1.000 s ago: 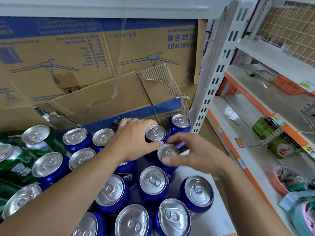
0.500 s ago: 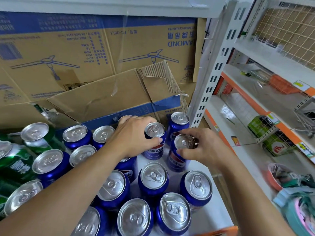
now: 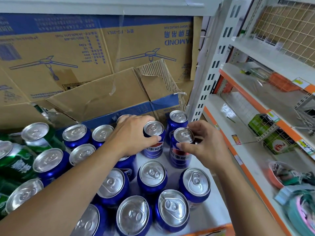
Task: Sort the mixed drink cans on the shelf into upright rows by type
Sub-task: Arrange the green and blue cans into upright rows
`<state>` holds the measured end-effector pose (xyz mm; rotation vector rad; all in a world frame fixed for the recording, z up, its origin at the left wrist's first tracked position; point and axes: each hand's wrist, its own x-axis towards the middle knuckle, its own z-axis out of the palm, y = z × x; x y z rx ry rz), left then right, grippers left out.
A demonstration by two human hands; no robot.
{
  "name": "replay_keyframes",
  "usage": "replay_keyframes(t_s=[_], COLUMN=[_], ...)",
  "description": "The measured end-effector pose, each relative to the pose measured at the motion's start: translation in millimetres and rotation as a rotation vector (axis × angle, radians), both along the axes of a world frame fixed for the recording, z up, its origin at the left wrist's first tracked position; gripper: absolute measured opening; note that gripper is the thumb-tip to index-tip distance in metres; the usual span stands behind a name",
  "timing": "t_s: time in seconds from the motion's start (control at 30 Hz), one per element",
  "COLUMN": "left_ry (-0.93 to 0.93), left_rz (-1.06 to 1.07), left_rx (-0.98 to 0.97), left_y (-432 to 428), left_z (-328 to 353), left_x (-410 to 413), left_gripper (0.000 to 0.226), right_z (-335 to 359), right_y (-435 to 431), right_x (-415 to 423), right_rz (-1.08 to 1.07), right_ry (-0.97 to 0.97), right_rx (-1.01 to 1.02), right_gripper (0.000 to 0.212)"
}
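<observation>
Since a second ago: right hand [image 3: 207, 149] has carried its blue cola can [image 3: 181, 147] out from the cluster and stood it just right of the can under the left hand [image 3: 134, 133]; a white shelf gap now shows in front of both. Left hand barely shifted.

Landmark = the perforated shelf upright [image 3: 211, 77].

- Right-hand can: upright, long axis vertical, just left-front of the upright's base. Thumb on the near side of the rim, fingers wrapped behind; closed on it near the top.
- Left-hand can [image 3: 153, 140]: next one further left of the upright, also vertical. Thumb pressed on its near side under the rim, fingers draped over the back; gripping it.
- One more blue can [image 3: 177, 121] sits at the back, closest to the upright's foot, apart from both hands.
- Green cans [image 3: 15, 160] are far left of the upright, some tilted.
- Cardboard fan boxes [image 3: 95, 53] fill the back, left of the upright.

Judgement: the held pair are nearly touching side by side. Aligning them needs a small sideways/back nudge toward the back can. The right hand is nearer. Tipping risk looks low, but both grips are high.
</observation>
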<state>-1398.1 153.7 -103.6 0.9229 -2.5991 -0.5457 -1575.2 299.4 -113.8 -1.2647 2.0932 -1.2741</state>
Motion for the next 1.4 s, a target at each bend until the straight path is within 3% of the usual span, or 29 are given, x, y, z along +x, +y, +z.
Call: replay_keyframes(t_s=[0.2,0.33,0.47,0.6,0.8,1.03,1.4], left_ry=[-0.013,0.001,0.003,0.016,-0.002,0.011,-0.011], left_rz=[-0.003,-0.009,-0.010,-0.011,-0.020,-0.011,-0.006], left_rx=[0.001,-0.010,-0.031,-0.030,-0.026,-0.015,-0.003], left_y=[-1,-1,0,1,0,-1,-4], left_z=[0,0,1,2,3,2,-1], left_x=[-1,0,-1,-1,-1,-1,-2], left_gripper=[0.048,0.051,0.060,0.048,0.063,0.046,0.051], right_z=[9,6,4,1,4,-2,-6], right_y=[4,6,6,5,2,3,5], right_x=[-6,-1,-4,-7,-1,-7,-6], right_rz=[0.101,0.085,0.071,0.114,0.052,0.075,0.061], right_ry=[0.085,0.133,0.032,-0.013,0.087,0.046,0.021], right_rx=[0.156,0.153,0.091,0.100,0.088,0.061,0.022], right_gripper=[0.062,0.074,0.064,0.057,0.066,0.054,0.052])
